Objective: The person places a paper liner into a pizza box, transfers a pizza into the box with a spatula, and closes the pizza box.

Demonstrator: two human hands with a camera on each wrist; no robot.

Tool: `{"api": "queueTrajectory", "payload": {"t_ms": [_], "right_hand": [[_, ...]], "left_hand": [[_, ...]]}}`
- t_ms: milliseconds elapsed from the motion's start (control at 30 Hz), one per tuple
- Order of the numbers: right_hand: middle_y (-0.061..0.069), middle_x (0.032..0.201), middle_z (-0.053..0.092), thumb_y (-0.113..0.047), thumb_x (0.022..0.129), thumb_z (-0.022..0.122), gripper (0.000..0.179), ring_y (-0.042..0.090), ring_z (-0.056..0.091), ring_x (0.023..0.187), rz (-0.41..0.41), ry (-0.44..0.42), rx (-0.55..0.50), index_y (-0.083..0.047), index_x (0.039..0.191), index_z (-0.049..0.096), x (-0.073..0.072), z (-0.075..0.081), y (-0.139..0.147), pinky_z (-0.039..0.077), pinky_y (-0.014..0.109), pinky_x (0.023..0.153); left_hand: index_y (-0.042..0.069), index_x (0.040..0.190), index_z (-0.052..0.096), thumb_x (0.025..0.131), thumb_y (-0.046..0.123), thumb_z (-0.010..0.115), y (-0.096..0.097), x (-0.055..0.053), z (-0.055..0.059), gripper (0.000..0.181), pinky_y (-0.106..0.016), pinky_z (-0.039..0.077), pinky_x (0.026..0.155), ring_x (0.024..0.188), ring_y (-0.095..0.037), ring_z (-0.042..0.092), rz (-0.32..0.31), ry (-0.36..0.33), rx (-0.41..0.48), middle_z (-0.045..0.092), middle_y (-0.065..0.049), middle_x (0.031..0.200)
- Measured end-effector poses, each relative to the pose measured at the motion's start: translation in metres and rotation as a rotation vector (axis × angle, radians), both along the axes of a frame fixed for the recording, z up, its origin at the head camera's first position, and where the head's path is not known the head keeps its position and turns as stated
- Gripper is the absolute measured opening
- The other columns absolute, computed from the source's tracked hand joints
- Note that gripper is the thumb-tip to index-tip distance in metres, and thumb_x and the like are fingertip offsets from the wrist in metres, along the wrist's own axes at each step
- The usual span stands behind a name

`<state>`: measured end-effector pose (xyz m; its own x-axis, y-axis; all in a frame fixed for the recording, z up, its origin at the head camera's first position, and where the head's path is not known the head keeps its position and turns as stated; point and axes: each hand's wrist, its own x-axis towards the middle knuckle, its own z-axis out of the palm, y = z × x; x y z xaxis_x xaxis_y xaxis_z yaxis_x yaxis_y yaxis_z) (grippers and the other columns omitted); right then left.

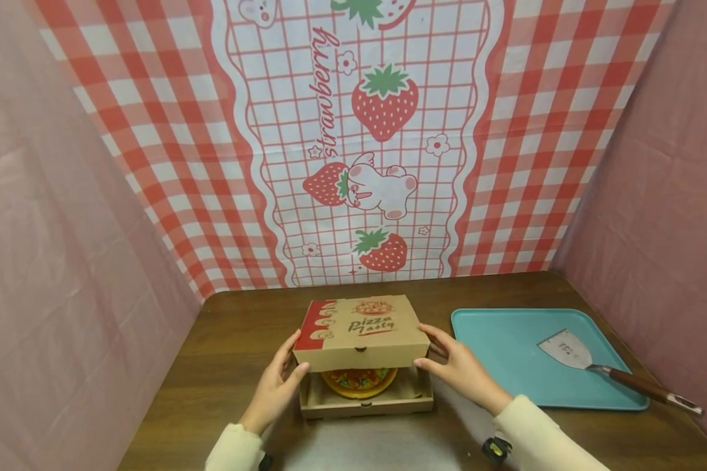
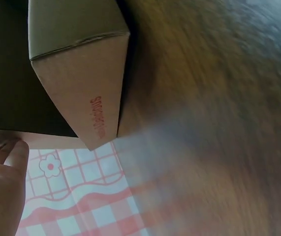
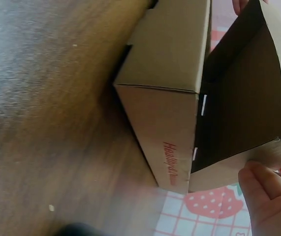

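Observation:
A cardboard pizza box stands on the table with its lid [image 1: 359, 358] partly raised. Inside its base [image 1: 389, 410] lies a pizza [image 1: 359, 384], its far part hidden under the lid. On the lid's left side my left hand [image 1: 273, 390] holds the edge, with the thumb near the front corner. From the opposite side my right hand [image 1: 464, 374] grips the lid, thumb at the front right corner. In the right wrist view the box base [image 3: 157, 118] shows red print, and fingers touch the lid's side wall [image 3: 224, 169].
At the right lies a turquoise tray [image 1: 501, 356]. A pizza server [image 1: 565, 350] with a brown handle rests on it, the handle reaching over the tray's edge. Behind the wooden table [image 1: 212, 366] hangs a strawberry-print cloth [image 1: 383, 108], with pink curtains on both sides.

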<state>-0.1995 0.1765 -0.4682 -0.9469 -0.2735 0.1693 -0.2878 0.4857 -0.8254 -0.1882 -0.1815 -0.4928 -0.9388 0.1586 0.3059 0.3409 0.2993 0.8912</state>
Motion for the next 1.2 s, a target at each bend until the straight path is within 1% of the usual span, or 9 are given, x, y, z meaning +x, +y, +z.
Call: {"api": "queueTrajectory", "payload": {"t_ms": [200, 333, 400, 433, 533, 633, 800, 967, 1200], "right_hand": [[0.022, 0.15, 0.044, -0.032, 0.084, 0.075, 0.074, 0.041, 0.054, 0.126, -0.02, 0.017, 0.051, -0.008, 0.147, 0.043, 0.003, -0.005, -0.001, 0.05, 0.046, 0.099], [0.022, 0.146, 0.047, -0.034, 0.083, 0.076, 0.078, 0.04, 0.059, 0.121, -0.041, 0.042, 0.126, -0.007, 0.148, 0.042, 0.006, -0.007, -0.003, 0.052, 0.047, 0.096], [0.022, 0.144, 0.05, -0.035, 0.082, 0.077, 0.08, 0.039, 0.061, 0.118, -0.054, 0.05, 0.172, -0.007, 0.148, 0.042, 0.007, -0.008, -0.003, 0.054, 0.047, 0.093], [0.022, 0.143, 0.051, -0.035, 0.082, 0.077, 0.081, 0.038, 0.062, 0.116, -0.059, 0.054, 0.196, -0.007, 0.148, 0.041, 0.008, -0.008, -0.004, 0.054, 0.047, 0.092], [0.022, 0.142, 0.052, -0.035, 0.081, 0.078, 0.082, 0.038, 0.063, 0.115, -0.068, 0.043, 0.236, -0.007, 0.149, 0.041, 0.01, -0.009, -0.005, 0.055, 0.048, 0.091], [0.022, 0.143, 0.051, -0.033, 0.08, 0.079, 0.084, 0.038, 0.061, 0.117, -0.074, 0.026, 0.257, -0.006, 0.149, 0.04, 0.012, -0.011, -0.007, 0.054, 0.048, 0.092], [0.021, 0.141, 0.053, -0.031, 0.079, 0.081, 0.082, 0.037, 0.061, 0.119, -0.086, 0.017, 0.293, -0.004, 0.147, 0.043, 0.015, -0.013, -0.009, 0.054, 0.048, 0.093], [0.019, 0.143, 0.052, -0.03, 0.079, 0.081, 0.081, 0.035, 0.061, 0.119, -0.086, 0.001, 0.305, -0.005, 0.146, 0.045, 0.017, -0.015, -0.01, 0.054, 0.047, 0.092], [0.016, 0.145, 0.051, -0.03, 0.078, 0.082, 0.081, 0.034, 0.062, 0.119, -0.088, 0.038, 0.334, -0.004, 0.145, 0.046, 0.019, -0.018, -0.011, 0.054, 0.046, 0.093]], "left_hand": [[0.005, 0.149, 0.037, 0.092, 0.013, 0.066, -0.002, 0.001, -0.006, 0.064, -0.049, 0.034, 0.11, 0.137, -0.039, 0.04, 0.0, 0.081, -0.046, 0.037, -0.021, 0.153], [0.002, 0.147, 0.041, 0.088, 0.01, 0.07, -0.004, 0.002, -0.009, 0.066, -0.029, 0.036, 0.11, 0.134, -0.039, 0.044, 0.008, 0.122, -0.095, 0.039, -0.022, 0.152], [0.003, 0.146, 0.043, 0.086, 0.01, 0.072, -0.004, 0.003, -0.01, 0.067, -0.018, 0.033, 0.109, 0.135, -0.035, 0.045, 0.02, 0.12, -0.128, 0.04, -0.018, 0.152], [0.004, 0.146, 0.044, 0.085, 0.011, 0.073, -0.005, 0.004, -0.01, 0.068, -0.017, 0.033, 0.109, 0.135, -0.032, 0.045, 0.028, 0.114, -0.151, 0.041, -0.016, 0.152], [0.008, 0.146, 0.046, 0.083, 0.012, 0.076, -0.006, 0.006, -0.009, 0.07, -0.025, 0.036, 0.111, 0.137, -0.025, 0.044, 0.045, 0.089, -0.206, 0.043, -0.009, 0.151], [0.008, 0.145, 0.048, 0.082, 0.011, 0.077, -0.006, 0.008, -0.011, 0.069, -0.032, 0.039, 0.11, 0.137, -0.024, 0.044, 0.05, 0.076, -0.23, 0.044, -0.009, 0.151], [0.006, 0.142, 0.051, 0.079, 0.008, 0.079, -0.007, 0.011, -0.017, 0.069, -0.027, 0.039, 0.109, 0.136, -0.027, 0.046, 0.06, 0.086, -0.249, 0.045, -0.011, 0.15], [0.009, 0.142, 0.052, 0.077, 0.008, 0.081, -0.008, 0.013, -0.02, 0.071, -0.034, 0.038, 0.112, 0.136, -0.023, 0.045, 0.07, 0.059, -0.278, 0.045, -0.007, 0.151], [0.009, 0.143, 0.05, 0.076, 0.008, 0.082, -0.008, 0.012, -0.018, 0.075, -0.045, 0.036, 0.112, 0.138, -0.023, 0.043, 0.054, 0.033, -0.297, 0.044, -0.007, 0.152]]}}
